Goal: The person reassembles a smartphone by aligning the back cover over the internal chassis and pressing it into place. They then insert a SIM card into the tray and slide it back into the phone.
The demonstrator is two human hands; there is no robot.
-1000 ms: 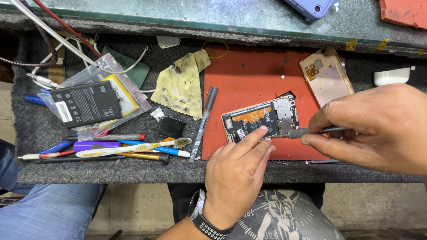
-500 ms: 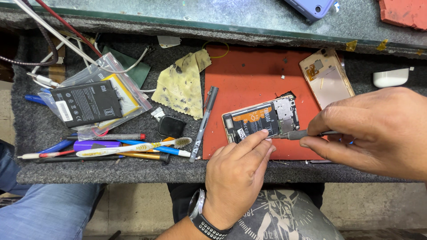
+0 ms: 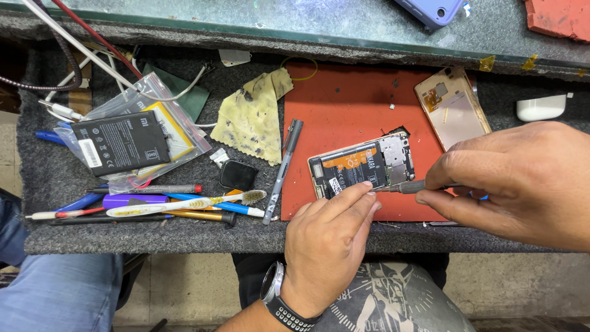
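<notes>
Opened smartphone with bare black battery and circuit board (image 3: 361,168) lies on the red rubber work mat (image 3: 344,104), near its near edge. Left hand (image 3: 329,243), wristwatch on the wrist, presses fingertips (image 3: 367,186) on the phone's near edge, fingers together, not clamped. Right hand (image 3: 522,178) is pinched on a slim grey metal screwdriver (image 3: 409,186), tip at the board's right end. Gold phone back cover (image 3: 452,106) rests far right on the mat. Left of the mat: stained yellow cloth (image 3: 253,115), white toothbrush (image 3: 184,204), bagged black battery (image 3: 121,142)
</notes>
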